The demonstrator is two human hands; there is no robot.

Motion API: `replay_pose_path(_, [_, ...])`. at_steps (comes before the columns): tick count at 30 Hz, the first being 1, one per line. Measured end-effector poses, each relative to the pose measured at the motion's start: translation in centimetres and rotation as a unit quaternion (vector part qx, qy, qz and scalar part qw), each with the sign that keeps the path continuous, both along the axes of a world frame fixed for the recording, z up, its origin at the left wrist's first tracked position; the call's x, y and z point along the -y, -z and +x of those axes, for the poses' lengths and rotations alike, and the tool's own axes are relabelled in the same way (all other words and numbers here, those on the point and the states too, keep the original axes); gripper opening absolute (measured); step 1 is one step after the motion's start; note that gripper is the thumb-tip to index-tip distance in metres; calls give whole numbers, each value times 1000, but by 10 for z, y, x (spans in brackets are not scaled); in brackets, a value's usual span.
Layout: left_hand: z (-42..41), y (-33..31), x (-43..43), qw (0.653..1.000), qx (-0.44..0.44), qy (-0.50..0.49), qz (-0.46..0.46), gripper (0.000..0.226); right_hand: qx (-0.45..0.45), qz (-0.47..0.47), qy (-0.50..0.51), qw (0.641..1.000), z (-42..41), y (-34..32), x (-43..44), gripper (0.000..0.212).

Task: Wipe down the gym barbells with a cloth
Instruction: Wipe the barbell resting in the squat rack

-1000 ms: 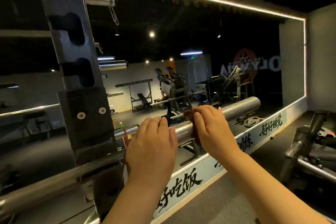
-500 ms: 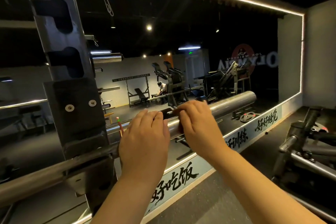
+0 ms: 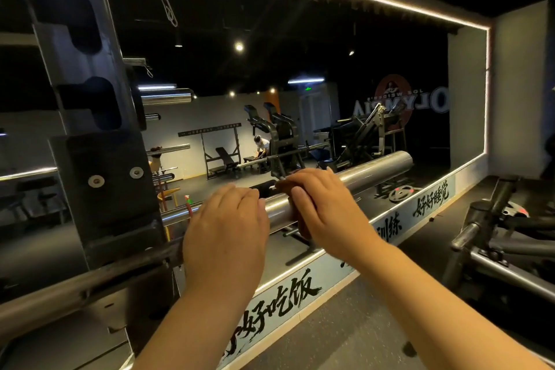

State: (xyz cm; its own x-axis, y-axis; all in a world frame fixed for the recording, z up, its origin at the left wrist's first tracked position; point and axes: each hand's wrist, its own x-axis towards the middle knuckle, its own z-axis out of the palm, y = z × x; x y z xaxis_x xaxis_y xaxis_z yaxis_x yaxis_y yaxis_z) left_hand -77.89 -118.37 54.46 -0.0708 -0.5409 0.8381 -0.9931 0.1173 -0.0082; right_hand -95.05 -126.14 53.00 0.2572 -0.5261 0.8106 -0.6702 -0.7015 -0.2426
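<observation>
A steel barbell [image 3: 378, 170] lies across the rack from lower left to its free sleeve end at the right. My left hand [image 3: 226, 231] is curled over the top of the sleeve near the rack. Just to its right, my right hand [image 3: 326, 209] wraps a dark brown cloth [image 3: 301, 227] around the sleeve; only the cloth's lower edge and a bit by my fingers show. The sleeve's outer end beyond my right hand is bare and shiny.
The black rack upright [image 3: 87, 117] with its hook notches stands at the left, close to my left hand. A lit wall mirror [image 3: 360, 75] fills the wall behind the bar. Dark gym machines [image 3: 507, 234] stand at the right over rubber floor [image 3: 354, 336].
My right hand with the cloth has slid a little inward along the sleeve, closer to my left hand. The left hand keeps its hold.
</observation>
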Motion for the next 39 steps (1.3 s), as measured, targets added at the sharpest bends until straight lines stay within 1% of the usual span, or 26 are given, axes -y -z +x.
replay_pose_path(1, [0, -1, -1, 1000, -5, 2, 8, 32, -15, 6, 20, 1000, -8, -2, 5, 40])
replay_pose_path(2, [-1, -3, -2, 1000, -11, 5, 16, 33, -11, 17, 52, 998, -17, -4, 11, 39])
replay_pose_path(4, [-2, -8, -5, 999, -24, 7, 26, 39, 37, 47, 103, 993, -28, -9, 21, 34])
replay_pose_path(6, [-4, -13, -5, 999, -28, 1, 24, 41, 80, 56, 113, 989, -21, -12, 24, 28])
replay_pose_path(9, [-6, -13, -2, 1000, -28, 12, -6, 44, 101, 42, 37, 993, -9, -9, 16, 19])
replay_pose_path(11, [-4, -8, 2, 999, -31, 24, -33, 45, 76, 40, -34, 996, -16, -5, 6, 22])
replay_pose_path(13, [-1, -4, 5, 998, -27, 32, -47, 44, 66, 63, -78, 993, -31, -4, 6, 27])
replay_pose_path(14, [0, -3, 5, 998, -24, 35, -55, 44, 65, 61, -69, 994, -38, -4, 11, 27])
replay_pose_path(16, [0, -2, 6, 997, -20, 41, -66, 43, 68, 25, 3, 997, -47, -6, 28, 25])
replay_pose_path(18, [-1, -2, 7, 996, -15, 44, -72, 43, 103, -2, 68, 992, -46, -4, 39, 25])
replay_pose_path(20, [-1, -2, 7, 997, -13, 44, -68, 43, 152, 2, 68, 986, -36, 1, 40, 23])
replay_pose_path(21, [-1, -2, 7, 997, -13, 44, -65, 44, 158, 6, 51, 986, -30, 5, 36, 22])
replay_pose_path(22, [-1, -2, 7, 997, -15, 46, -61, 43, 151, 6, 30, 988, -24, 8, 31, 23])
replay_pose_path(24, [-1, -2, 6, 997, -18, 48, -57, 43, 107, 2, -12, 994, -24, 8, 21, 29])
replay_pose_path(26, [0, -2, 5, 997, -7, 52, -61, 39, 59, 1, 0, 998, -39, 5, 26, 33])
replay_pose_path(27, [0, -3, 5, 997, 0, 55, -61, 36, 55, 4, 16, 998, -47, 3, 32, 31])
replay_pose_path(28, [0, -3, 3, 997, 6, 55, -58, 31, 75, 14, 26, 997, -54, 1, 38, 27])
replay_pose_path(30, [-2, -7, -2, 998, 13, 43, -32, 23, 160, 51, 22, 986, -54, -2, 45, 24])
replay_pose_path(31, [-5, -11, -5, 999, 18, 32, -4, 19, 194, 61, 24, 979, -48, -3, 47, 24])
replay_pose_path(32, [-8, -15, -8, 999, 36, 13, 29, 16, 205, 56, 33, 977, -41, -2, 46, 26])
replay_pose_path(34, [-15, -22, -9, 993, 71, -13, 88, 10, 179, 33, 24, 983, -30, 2, 40, 28])
replay_pose_path(37, [-21, -24, -5, 989, 102, -26, 105, 16, 89, 17, -47, 995, -38, 3, 30, 30])
replay_pose_path(39, [-23, -24, -6, 987, 116, -29, 110, 18, 41, 18, -39, 998, -56, 0, 36, 28])
